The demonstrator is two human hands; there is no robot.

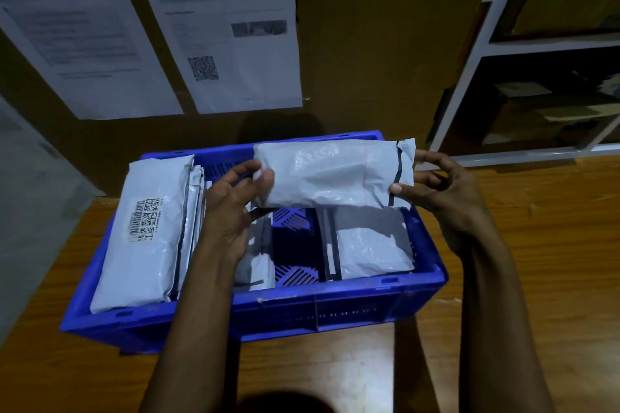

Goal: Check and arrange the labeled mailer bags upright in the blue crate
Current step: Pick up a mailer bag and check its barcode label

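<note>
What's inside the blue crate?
Blue plastic crate: white mailer bags lean at its left end, front one barcode-labelled; a flat white bag lies right; a third bag sits mid-crate, partly hidden by the left forearm. The held white bag covers the far side.

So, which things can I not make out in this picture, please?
All in the head view.
The held mailer bag: no label shows on the side facing the camera; its far side is hidden.
The label on the leftmost bag: print too small to read.
The middle bag: partly covered by the left hand.
The wall papers: text blurred.
The shelf: contents too dark.
</note>
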